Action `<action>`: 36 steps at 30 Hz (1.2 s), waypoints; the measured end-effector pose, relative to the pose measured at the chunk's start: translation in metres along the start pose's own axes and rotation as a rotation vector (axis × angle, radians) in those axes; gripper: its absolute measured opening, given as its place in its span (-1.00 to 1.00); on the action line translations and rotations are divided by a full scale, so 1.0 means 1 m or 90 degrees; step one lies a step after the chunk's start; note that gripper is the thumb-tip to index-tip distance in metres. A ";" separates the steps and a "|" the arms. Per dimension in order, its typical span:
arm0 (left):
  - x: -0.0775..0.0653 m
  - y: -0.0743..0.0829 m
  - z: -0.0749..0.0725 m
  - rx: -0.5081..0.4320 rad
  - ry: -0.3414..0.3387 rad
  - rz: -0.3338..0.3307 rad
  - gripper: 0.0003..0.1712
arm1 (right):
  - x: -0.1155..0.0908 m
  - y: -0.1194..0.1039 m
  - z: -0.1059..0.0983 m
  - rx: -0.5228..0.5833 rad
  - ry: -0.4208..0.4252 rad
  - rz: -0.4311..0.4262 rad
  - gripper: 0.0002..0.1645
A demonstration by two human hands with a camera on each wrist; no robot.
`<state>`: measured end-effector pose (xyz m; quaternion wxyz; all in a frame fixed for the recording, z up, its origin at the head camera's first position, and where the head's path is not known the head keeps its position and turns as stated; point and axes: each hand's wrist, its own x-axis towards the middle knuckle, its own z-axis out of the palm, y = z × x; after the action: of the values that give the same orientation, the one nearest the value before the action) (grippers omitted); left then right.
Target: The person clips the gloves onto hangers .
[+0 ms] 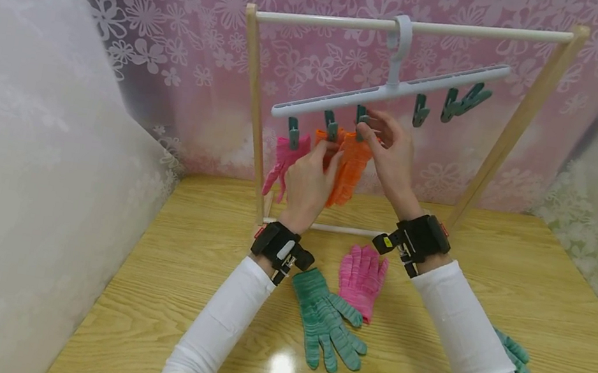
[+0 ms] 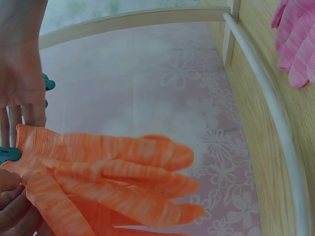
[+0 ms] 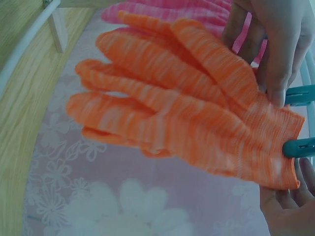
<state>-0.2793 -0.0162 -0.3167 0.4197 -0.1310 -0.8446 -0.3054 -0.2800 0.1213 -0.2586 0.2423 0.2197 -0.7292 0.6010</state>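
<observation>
On the tilted light-blue hanger, an orange glove hangs cuff up, fingers down; a green clip bites its cuff in the right wrist view. My right hand has thumb and forefinger about the green clip at that cuff. With bent fingers, my left hand pinches the cuff's left side, below another green clip that meets orange fabric. It partly covers the orange there, so whether a second orange glove overlaps is unclear. Left of it, a pink glove hangs from a green clip.
A wooden rack with a white top rod carries the hanger. Several unused clips hang on its right half. On the table lie a green glove, a pink glove and another green glove, partly behind my right sleeve.
</observation>
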 end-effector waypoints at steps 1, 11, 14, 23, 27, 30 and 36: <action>-0.001 -0.001 0.000 0.002 0.003 0.002 -0.73 | -0.001 0.003 -0.001 0.009 -0.003 0.001 -0.57; -0.008 -0.012 0.001 -0.011 0.017 0.003 -0.78 | -0.005 0.021 -0.012 0.041 -0.020 0.039 -0.59; -0.010 -0.015 0.000 -0.012 0.016 0.004 -0.78 | -0.006 0.023 -0.014 0.039 -0.018 0.041 -0.58; -0.025 -0.028 -0.002 0.014 0.009 -0.001 -0.79 | -0.011 0.035 -0.021 0.023 -0.017 0.069 -0.55; -0.034 -0.037 -0.002 0.016 -0.004 -0.025 -0.79 | -0.012 0.041 -0.029 -0.012 -0.013 0.076 -0.56; -0.042 -0.045 -0.002 0.013 -0.011 -0.040 -0.78 | -0.009 0.047 -0.036 -0.030 0.004 0.073 -0.58; -0.057 -0.059 -0.007 0.010 -0.021 -0.064 -0.83 | 0.003 0.062 -0.050 -0.056 0.054 0.084 -0.54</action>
<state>-0.2680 -0.0645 -0.3818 0.3909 -0.0901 -0.8593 -0.3172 -0.3160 0.1816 -0.2962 0.2423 0.1348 -0.7571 0.5915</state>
